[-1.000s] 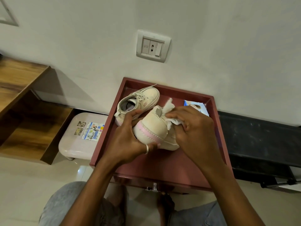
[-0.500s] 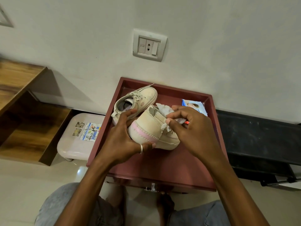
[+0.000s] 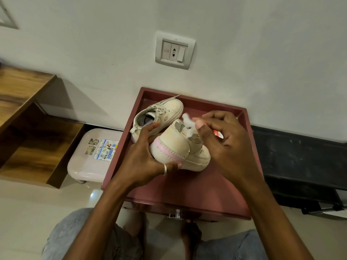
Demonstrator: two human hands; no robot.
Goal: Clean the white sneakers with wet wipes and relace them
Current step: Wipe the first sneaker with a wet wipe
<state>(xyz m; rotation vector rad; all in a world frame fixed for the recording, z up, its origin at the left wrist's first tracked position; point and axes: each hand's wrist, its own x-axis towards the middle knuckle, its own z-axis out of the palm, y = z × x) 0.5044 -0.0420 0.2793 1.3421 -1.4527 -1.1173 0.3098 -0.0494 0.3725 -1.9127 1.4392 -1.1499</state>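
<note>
Cream-white leather sneaker with a pink heel strip [image 3: 176, 145] tilts heel-first toward the camera in a person's left hand [image 3: 144, 156], fingers curled round its heel and sole above a maroon wooden tray [image 3: 187, 190]. The right hand [image 3: 225, 145] pinches a crumpled white wet wipe [image 3: 188, 123] between thumb and forefinger at the shoe's collar. Its laced twin sneaker [image 3: 165, 111] lies just behind, far left in the tray. A red-printed packet [image 3: 217, 133] peeks past the right hand, writing unreadable. Left, a pale plastic stool [image 3: 84, 166] bears a blue-lettered sticker [image 3: 106, 152], illegible.
</note>
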